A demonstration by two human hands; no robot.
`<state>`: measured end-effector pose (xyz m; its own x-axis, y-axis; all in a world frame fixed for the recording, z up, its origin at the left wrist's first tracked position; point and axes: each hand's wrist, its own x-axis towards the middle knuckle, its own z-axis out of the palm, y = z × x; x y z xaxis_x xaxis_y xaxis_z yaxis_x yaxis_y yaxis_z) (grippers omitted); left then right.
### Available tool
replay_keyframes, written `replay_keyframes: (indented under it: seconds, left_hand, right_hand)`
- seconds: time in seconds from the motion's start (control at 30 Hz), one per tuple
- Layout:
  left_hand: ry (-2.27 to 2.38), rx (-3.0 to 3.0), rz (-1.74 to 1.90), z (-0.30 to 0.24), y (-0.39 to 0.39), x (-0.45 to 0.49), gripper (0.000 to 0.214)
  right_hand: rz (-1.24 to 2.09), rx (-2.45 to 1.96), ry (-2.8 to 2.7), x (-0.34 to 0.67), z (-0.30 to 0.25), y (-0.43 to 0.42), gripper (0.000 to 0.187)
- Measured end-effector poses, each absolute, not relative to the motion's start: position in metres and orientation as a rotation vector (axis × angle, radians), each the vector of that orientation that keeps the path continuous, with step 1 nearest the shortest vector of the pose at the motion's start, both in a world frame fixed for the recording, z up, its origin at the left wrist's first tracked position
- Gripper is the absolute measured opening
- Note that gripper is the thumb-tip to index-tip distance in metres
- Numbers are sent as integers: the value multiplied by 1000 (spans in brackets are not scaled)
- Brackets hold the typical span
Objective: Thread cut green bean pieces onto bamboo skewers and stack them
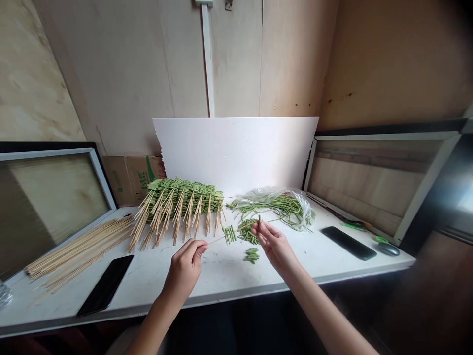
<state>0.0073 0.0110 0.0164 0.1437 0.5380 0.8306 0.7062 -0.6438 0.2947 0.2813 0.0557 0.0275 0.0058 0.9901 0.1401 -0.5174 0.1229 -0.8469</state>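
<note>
- Over the white table (pixel 218 283), in the head view, two hands: the left hand (pixel 185 264), fingers curled closed, grips one skewer (pixel 216 240) bearing several bean pieces (pixel 229 234), too small to count surely.
- Near its tip, the right hand (pixel 273 244) pinches one short bean piece (pixel 259 217) between thumb and fingers.
- Beneath, one cut-bean pile (pixel 248 237) and one smaller cluster (pixel 252 255).
- Behind, one stack of loaded skewers (pixel 181 190), uncountable; one bag of long beans (pixel 303 209).
- At the sides, one left phone (pixel 105 286), one right phone (pixel 349 242), one mouse (pixel 388 249).
</note>
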Motion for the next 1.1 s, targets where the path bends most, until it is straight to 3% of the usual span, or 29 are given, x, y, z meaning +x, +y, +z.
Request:
replay_keyframes:
  seconds: [1.1]
  left_hand:
    - [-1190, -2294, -1539, 13, 10, 10, 24]
  right_hand:
    - [1274, -748, -984, 273, 23, 48, 23]
